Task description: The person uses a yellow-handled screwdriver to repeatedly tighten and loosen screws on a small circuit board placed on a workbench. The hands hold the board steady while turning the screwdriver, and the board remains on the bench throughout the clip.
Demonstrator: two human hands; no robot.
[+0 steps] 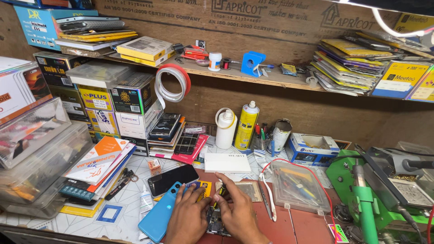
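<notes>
Both hands rest on an opened phone (216, 222) lying on the worktop (298, 226). The left hand (189, 217) presses it with fingers spread flat. The right hand (237, 211) has its fingers clamped on a small screwdriver (220, 193); a blue phone (159, 217) lies just left.

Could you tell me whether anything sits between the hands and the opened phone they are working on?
Nothing visible does: the left hand and the right hand both rest directly on the opened phone. The blue phone lies beside the left hand, not in between.
</notes>
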